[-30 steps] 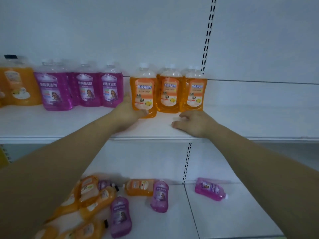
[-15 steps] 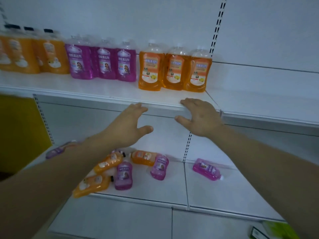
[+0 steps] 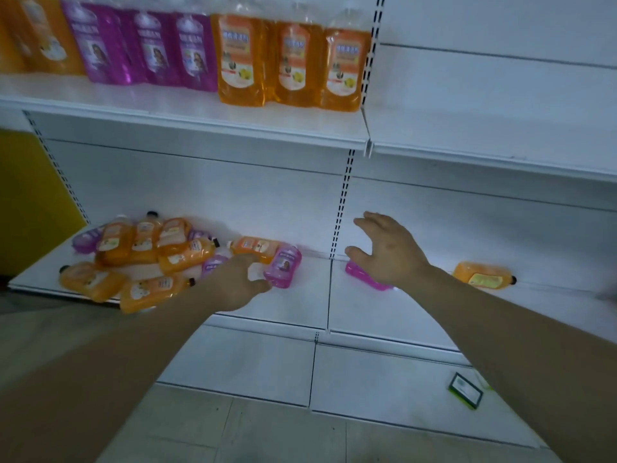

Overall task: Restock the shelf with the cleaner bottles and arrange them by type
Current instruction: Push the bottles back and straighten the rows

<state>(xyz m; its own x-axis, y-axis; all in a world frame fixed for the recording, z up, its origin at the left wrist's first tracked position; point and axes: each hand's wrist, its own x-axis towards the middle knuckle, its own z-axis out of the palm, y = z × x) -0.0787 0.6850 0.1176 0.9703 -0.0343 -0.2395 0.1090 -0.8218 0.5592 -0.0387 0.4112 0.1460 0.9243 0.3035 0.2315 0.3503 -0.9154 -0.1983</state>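
Left hand [image 3: 240, 282]: reaches over the front edge of the lower shelf [image 3: 300, 305], fingers straight and loose, gripping nothing. Its fingertips are by a lying orange bottle [image 3: 255, 247] and its thumb is just beside a lying purple bottle [image 3: 283, 267]. Whether it touches either, I cannot tell.
Right hand [image 3: 390, 252]: released, fingers spread wide, palm down over a pink-purple bottle [image 3: 365, 279], which it partly hides.
Upper shelf [image 3: 187, 118]: a flat white metal board with a smooth painted face.
Standing purple bottles [image 3: 150, 51]: upright in a row mid-shelf. They are flat-sided clear plastic holding glossy violet liquid, with pale labels.
Standing orange bottles [image 3: 293, 61]: three, shoulder to shoulder at the right end of the upper shelf, beside the slotted upright. They are translucent amber with rounded shoulders.
Blurred orange bottles [image 3: 40, 38]: at the left end of the upper shelf.
Heap [image 3: 143, 248]: orange and purple bottles lying overlapped at the left end of the lower shelf, some with black caps.
Lone orange bottle [image 3: 484, 277]: on its side near the back edge, well to the right, with a black cap.
Green-edged card [image 3: 465, 390]: lies flat on the white base panel below.
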